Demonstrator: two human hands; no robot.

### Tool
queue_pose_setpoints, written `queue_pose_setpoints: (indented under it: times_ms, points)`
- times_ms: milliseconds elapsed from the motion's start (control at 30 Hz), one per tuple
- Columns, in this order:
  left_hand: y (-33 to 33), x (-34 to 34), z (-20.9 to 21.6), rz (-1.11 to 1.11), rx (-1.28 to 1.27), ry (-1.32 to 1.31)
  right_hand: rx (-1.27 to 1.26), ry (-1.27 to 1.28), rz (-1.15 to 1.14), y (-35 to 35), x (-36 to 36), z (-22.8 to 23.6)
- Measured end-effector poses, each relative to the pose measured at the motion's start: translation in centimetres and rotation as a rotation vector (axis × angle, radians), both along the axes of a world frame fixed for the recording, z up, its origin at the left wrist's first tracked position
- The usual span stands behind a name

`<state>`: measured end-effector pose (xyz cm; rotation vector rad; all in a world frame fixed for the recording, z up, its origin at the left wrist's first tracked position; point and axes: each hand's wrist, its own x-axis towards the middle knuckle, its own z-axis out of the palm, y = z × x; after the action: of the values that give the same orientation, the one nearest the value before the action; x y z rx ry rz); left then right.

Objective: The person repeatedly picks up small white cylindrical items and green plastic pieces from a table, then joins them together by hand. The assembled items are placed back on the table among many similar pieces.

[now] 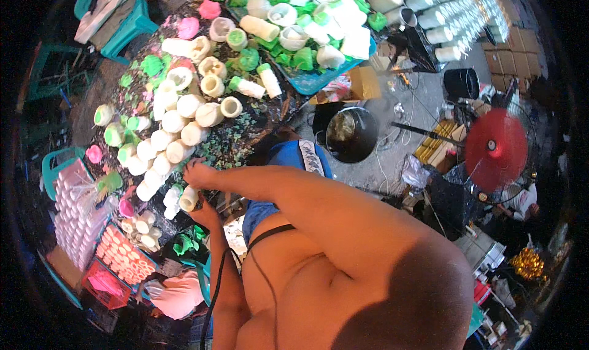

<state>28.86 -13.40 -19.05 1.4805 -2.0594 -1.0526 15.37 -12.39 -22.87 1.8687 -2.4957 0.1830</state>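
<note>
My left hand (pixel 205 215) is closed around a small cream-coloured hollow cylinder (pixel 188 200), which looks like wax, its round opening facing up. Just above it, my right hand (pixel 199 174) has its fingers bent and drawn together; whatever they hold is too small to make out. Beside my right hand, rows of cream wax-like cylinders (pixel 162 140) lie on a dark, littered table (pixel 245 144). White pieces (pixel 172 201) with some green sit left of the held cylinder. Thin green scraps are scattered around my fingers.
A blue tray (pixel 325 83) heaped with green and white pieces stands at the far side. Pink lumps (pixel 188 27) lie on the table. A dark pot (pixel 351 135) and a red fan (pixel 496 144) are to the right. Crates of tubes (pixel 126 255) stand at left.
</note>
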Motion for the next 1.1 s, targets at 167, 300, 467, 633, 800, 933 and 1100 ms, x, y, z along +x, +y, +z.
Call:
queue_pose_setpoints:
  times_ms: [167,300,467,633,800,933,1100]
  points:
    - [-0.8,1.7,-1.9,-0.017,-0.053,-0.031,0.064,-0.106,0.040,-0.2,-0.2,0.3]
    - [-0.3,1.0,-1.1,-0.024,-0.008,0.000,0.013,-0.171,0.117,1.0,-1.3,-0.7]
    - [1.1,0.3,1.1,0.041,-0.004,0.009,-0.064,-0.353,0.198,3.4,-3.7,-0.5]
    - [0.5,1.7,-0.6,0.134,-0.019,0.030,0.089,0.121,0.162,8.0,-4.4,4.5]
    - [1.3,1.8,2.1,0.178,0.031,0.079,-0.076,-0.035,0.154,6.9,-2.9,6.1]
    - [2.1,2.6,2.6,0.188,-0.042,0.075,0.017,-0.031,0.149,1.9,-2.5,4.6]
    - [3.2,2.8,3.5,0.207,-0.046,0.203,0.231,-0.008,0.327,-1.8,-3.9,4.3]
